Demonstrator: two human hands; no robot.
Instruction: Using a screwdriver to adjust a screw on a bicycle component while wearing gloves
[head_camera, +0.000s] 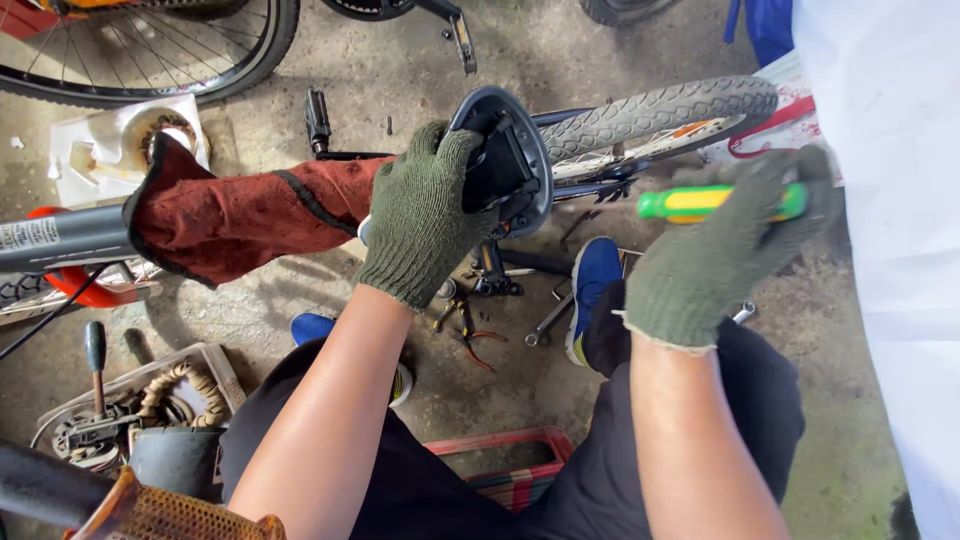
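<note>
1. Black bicycle saddle (510, 165), seen from its underside, gripped at the near edge by the left hand (425, 215) in a green knit glove, fingers clenched over the rim.
2. Screwdriver with green-and-yellow handle (700, 202) grasped in the gloved right hand (725, 250), handle pointing left toward the saddle, held just right of it and apart from it.
3. Dark red rag (235, 220) draped over the grey frame tube (60, 235), directly left of the left hand.
4. Small rear wheel with knobby tyre (660, 110) beyond the saddle, between and above both hands.
5. Pliers with red grips (470, 335) and a wrench (548, 320) on the concrete floor (400, 70), below the left hand, near the blue shoes (592, 285).
6. Crate of parts and tools (130, 405) far lower left of the left forearm; larger spoked wheel (170, 50) far upper left.
</note>
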